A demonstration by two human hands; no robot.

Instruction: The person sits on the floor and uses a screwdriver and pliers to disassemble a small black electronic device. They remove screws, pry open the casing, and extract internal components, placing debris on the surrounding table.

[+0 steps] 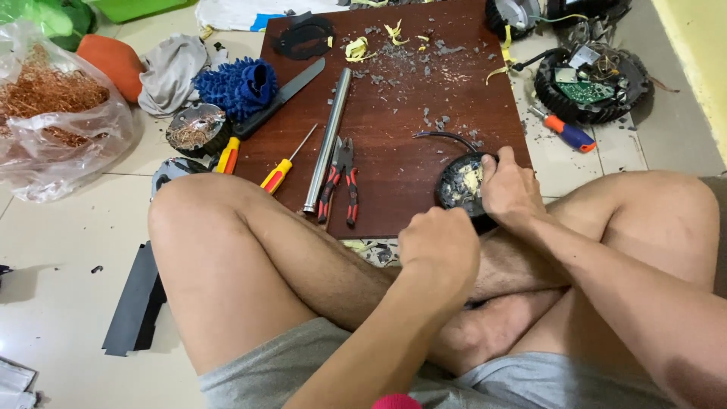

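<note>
I sit cross-legged on a tiled floor at a dark brown board (pixel 394 129). My right hand (pixel 509 188) grips a round black part (pixel 459 185) with pale filling, resting on the board's near right edge; a black wire curves out of it. My left hand (pixel 438 244) is a closed fist just below and left of that part; whether it holds anything is hidden. Red-handled pliers (pixel 342 182), a steel rod (pixel 329 138), a yellow-handled screwdriver (pixel 286 163) and a large knife (pixel 279 98) lie on the board's left half.
Grey chips and yellow scraps litter the board. A plastic bag of copper wire (pixel 53 113), a blue mitt (pixel 238 85), a small coil (pixel 195 130) and grey cloth sit left. A round black unit with a green circuit board (pixel 591 85) and an orange-blue screwdriver (pixel 566 132) lie right.
</note>
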